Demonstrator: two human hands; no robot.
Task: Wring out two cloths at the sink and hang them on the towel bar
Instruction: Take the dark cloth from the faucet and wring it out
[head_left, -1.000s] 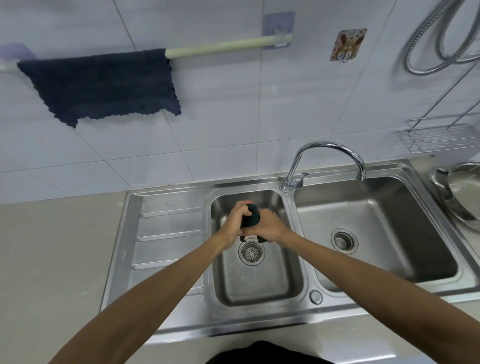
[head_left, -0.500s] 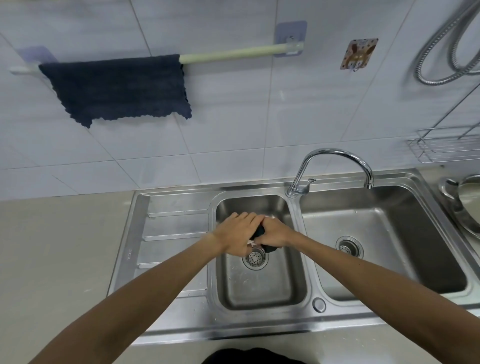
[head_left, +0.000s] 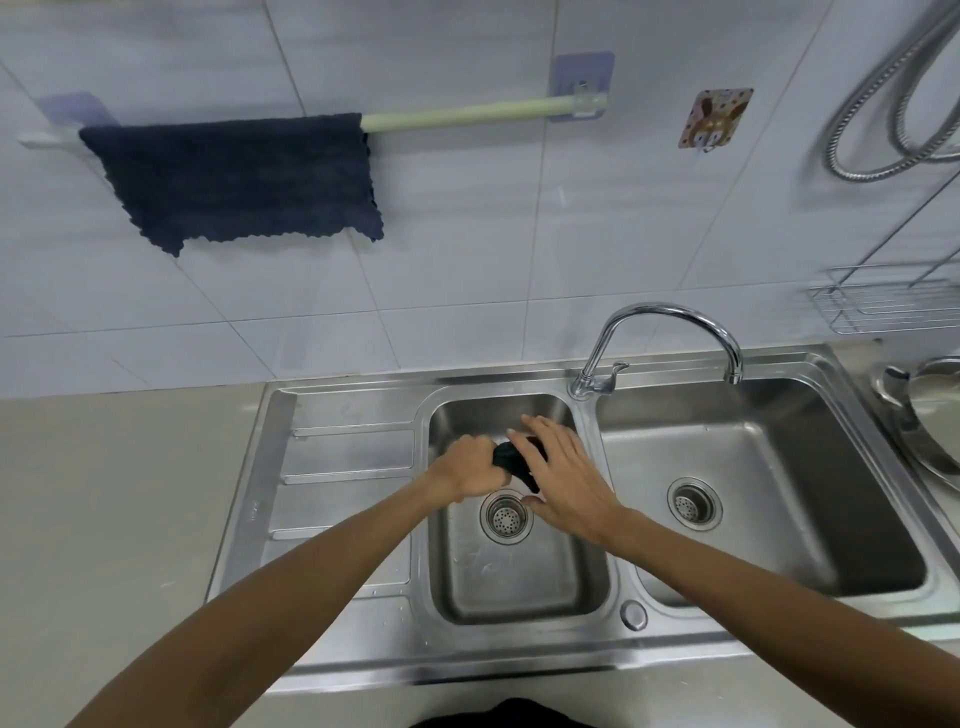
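Observation:
A dark, bunched-up cloth (head_left: 514, 457) is held over the left basin of the steel sink (head_left: 519, 587), just above its drain. My left hand (head_left: 467, 467) is clenched around the cloth's left end. My right hand (head_left: 566, 473) lies against its right side with the fingers spread and extended; most of the cloth is hidden between the two hands. A second cloth (head_left: 239, 179), dark blue, hangs spread over the left part of the pale green towel bar (head_left: 467, 113) on the tiled wall.
The chrome faucet (head_left: 670, 332) arches toward the right basin (head_left: 753, 493). A ribbed drainboard (head_left: 337, 483) sits left of the basins. A wire rack (head_left: 883, 301), a shower hose (head_left: 893, 104), a wall hook (head_left: 714, 119) and a metal pot (head_left: 930, 421) are at the right.
Both hands were clenched tightly together on the cloth; now my right hand has loosened, its fingers spread. The view has tilted up slightly.

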